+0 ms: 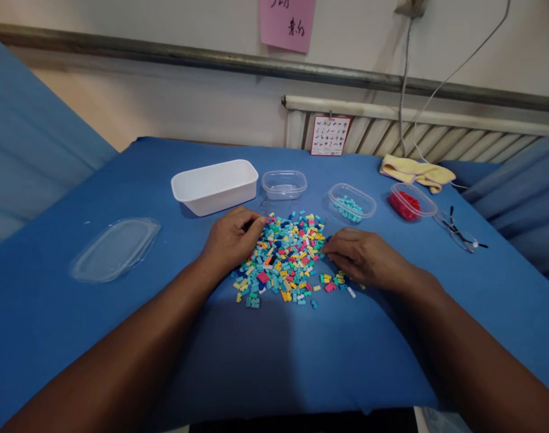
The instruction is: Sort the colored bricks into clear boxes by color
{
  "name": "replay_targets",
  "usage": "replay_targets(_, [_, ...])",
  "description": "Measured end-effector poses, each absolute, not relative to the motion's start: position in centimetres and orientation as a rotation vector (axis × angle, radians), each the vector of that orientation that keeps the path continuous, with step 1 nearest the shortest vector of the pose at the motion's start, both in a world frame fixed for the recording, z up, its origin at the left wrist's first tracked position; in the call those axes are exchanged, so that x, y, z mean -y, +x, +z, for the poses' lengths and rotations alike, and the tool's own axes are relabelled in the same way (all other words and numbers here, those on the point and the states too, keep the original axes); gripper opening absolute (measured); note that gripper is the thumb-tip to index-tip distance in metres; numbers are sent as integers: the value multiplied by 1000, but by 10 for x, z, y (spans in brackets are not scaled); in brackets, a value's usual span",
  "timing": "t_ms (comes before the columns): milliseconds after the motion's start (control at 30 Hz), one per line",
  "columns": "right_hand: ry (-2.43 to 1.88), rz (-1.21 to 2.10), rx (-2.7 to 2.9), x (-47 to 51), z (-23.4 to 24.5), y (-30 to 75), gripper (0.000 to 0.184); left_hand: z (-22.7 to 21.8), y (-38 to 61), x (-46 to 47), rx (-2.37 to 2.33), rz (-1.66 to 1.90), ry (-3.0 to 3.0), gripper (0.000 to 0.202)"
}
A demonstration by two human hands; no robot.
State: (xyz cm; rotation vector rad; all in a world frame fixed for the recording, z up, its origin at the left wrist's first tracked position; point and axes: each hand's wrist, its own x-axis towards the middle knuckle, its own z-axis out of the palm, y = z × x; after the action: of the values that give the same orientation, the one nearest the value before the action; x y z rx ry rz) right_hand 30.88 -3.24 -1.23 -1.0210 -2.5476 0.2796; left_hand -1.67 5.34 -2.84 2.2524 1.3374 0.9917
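A pile of small colourful toy bricks (287, 258) in turquoise, yellow, pink, blue and white lies spread on the blue cloth. At the pile's upper left edge rests my left hand (231, 240), fingers curled and thumb close to the index finger. Along the right edge, my right hand (364, 255) has its fingertips pressed together at the bricks. Whatever either hand pinches is too small or hidden to make out. Behind the right hand stands a clear tub (367, 208) with turquoise bricks inside, and farther right another clear tub (425, 207) holds red bricks.
A white rectangular bin (215, 195) and an empty clear tub (283, 191) stand behind the pile. Clear lids (116, 249) lie at left. Glasses (463, 234) and a yellow cloth (416, 171) are at right. A radiator (418, 123) runs along the wall.
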Motion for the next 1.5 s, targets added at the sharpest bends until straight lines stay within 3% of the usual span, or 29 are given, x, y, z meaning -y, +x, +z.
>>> replay_targets(400, [-1170,208,2515,30,-20,299,24,-27,-16,-53,-1348,969,2274,31])
replay_targets(833, [-1098,402,2536,36,-12,298,6,-26,-17,-53,-1336,969,2261,29])
replay_targets(1500, [-998,528,2455,41,-9,292,20,-25,-16,-52,-1310,1009,2242,27])
